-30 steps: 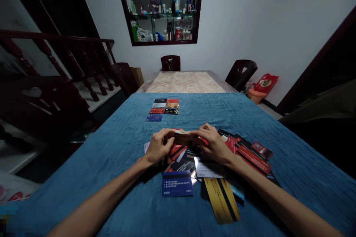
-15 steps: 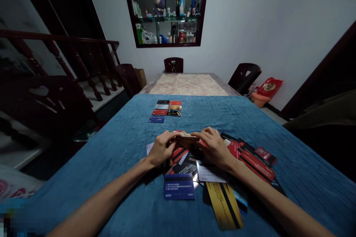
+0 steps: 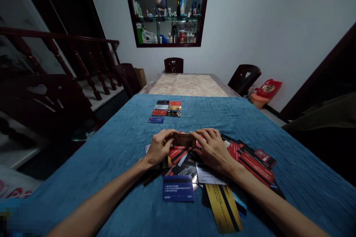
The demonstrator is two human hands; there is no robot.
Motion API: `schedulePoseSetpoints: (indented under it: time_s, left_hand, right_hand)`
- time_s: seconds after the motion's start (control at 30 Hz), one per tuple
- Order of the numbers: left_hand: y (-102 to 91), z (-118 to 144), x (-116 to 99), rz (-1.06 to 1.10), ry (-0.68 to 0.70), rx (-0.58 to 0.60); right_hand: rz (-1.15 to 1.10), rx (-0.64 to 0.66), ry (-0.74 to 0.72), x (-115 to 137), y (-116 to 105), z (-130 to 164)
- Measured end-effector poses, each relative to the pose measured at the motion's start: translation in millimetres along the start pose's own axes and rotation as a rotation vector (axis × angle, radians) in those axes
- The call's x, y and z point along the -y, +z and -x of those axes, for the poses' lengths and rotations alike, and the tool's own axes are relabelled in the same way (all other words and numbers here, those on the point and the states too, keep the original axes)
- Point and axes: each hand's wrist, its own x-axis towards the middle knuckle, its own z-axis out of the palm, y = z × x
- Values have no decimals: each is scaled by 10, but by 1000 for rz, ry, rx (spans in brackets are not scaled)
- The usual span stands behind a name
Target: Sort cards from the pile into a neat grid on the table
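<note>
Hands meet over the heap, and the brown card (image 3: 183,139) is the news: half a second ago it lay almost flat between the fingertips, showing little more than its top edge, and now it stands tilted up with its face turned toward the camera. Left hand (image 3: 160,146) pinches its left end, fingers curled over the top and thumb behind; right hand (image 3: 213,148) has its fingertips closed on the right end, palm arched low over the pile. So both hands are clamped on that one card, held just clear of the loose pile of cards (image 3: 222,166) spread on the blue cloth (image 3: 111,163). To my eye that tilt reads as a card being lifted out and checked, singled from the mess below rather than shuffled back in. Beneath and toward the viewer nothing has stirred: the blue card (image 3: 178,188) sits at the near edge of the heap, the yellow card with dark stripes (image 3: 224,207) angles off to its right, and red and black cards fan out under the right wrist. Farther up the cloth, well apart from the hands, the neat grid of cards (image 3: 165,111) looks the same as a second ago, two tidy columns with one blue card alone at the near left corner.
</note>
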Motion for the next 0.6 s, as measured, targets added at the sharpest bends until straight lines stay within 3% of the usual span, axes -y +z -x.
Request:
schedulePoseSetpoints:
  time_s: [0.6]
  left_hand:
    - [31,-30,17,36,-12,-16]
  right_hand:
    - [147,-145,-37,90,-49,-79]
